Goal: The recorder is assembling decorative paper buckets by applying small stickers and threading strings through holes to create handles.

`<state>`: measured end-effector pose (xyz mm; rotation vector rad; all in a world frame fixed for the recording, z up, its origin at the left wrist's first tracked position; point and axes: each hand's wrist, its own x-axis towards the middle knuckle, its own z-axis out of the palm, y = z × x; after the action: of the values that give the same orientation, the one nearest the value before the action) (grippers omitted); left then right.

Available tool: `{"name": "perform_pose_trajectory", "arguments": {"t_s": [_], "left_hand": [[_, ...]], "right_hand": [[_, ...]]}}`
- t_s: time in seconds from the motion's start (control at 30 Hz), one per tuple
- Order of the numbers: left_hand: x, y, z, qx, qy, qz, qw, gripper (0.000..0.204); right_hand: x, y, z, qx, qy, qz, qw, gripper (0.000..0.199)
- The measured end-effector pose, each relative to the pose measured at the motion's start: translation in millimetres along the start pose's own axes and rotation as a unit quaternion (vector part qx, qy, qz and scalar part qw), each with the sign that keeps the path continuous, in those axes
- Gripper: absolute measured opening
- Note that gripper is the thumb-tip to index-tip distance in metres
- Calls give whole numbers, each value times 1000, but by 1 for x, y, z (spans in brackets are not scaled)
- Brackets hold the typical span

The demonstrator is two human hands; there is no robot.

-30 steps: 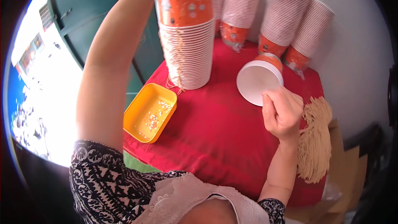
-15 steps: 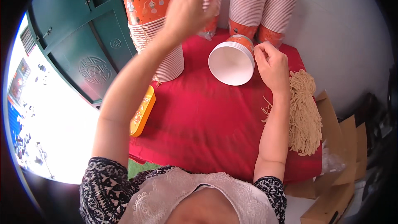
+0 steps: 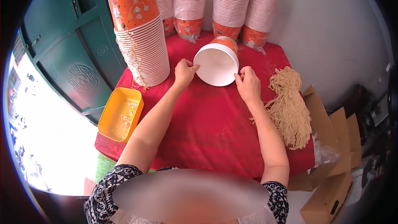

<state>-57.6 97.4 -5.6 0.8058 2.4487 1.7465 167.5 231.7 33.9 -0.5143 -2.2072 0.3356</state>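
Nearest, the right hand [image 3: 248, 85] and left hand [image 3: 185, 74] curl at opposite edges of the sideways tubs [image 3: 217, 67] on the red surface [image 3: 207, 128]; whether either grips, I cannot tell. Uneven pressure could roll them; beyond, a knock could topple the tall stack [image 3: 146, 54].

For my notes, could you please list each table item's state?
Short white-rimmed paper cup stack: lying sideways
Tall orange paper cup stack: standing, mouths down
Yellow rectangular plastic tub: open, white bits inside
Beige string bundle: strands spread
Rear plastic-bagged paper cup stacks: standing
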Motion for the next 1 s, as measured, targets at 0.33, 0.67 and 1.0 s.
{"name": "perform_pose_trajectory", "arguments": {"t_s": [0.33, 0.67, 1.0], "left_hand": [[-21, 6, 28, -13, 123, 16, 992, 25], [-27, 13, 32, -9, 139, 34, 990, 17], [-56, 30, 1, 7, 87, 89, 992, 26]], "right_hand": [[2, 6, 28, -33, 73, -66, 995, 22], [8, 15, 43, -12, 118, -20, 993, 19], [-25, 7, 26, 80, 67, -9, 994, 24]]}}
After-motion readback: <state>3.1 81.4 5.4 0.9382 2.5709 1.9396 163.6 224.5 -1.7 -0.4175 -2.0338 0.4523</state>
